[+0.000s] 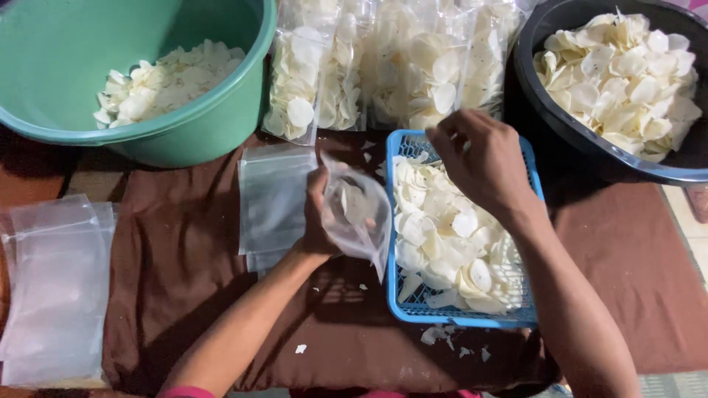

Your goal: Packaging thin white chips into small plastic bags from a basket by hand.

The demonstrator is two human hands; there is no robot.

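My left hand (317,217) grips a small clear plastic bag (359,214) with a few pale chips inside, held open just left of a blue plastic basket (402,309). The basket is heaped with thin white chips (446,236). My right hand (483,162) hovers over the far end of the basket, fingers curled down into the chips; whether it holds any is hidden.
A green tub (214,125) with chips stands at the back left, a black tub (560,125) of chips at the back right. Filled clear bags (369,66) lean between them. Empty bags lie flat (273,199) on the brown cloth (177,280), with more at the left (55,295).
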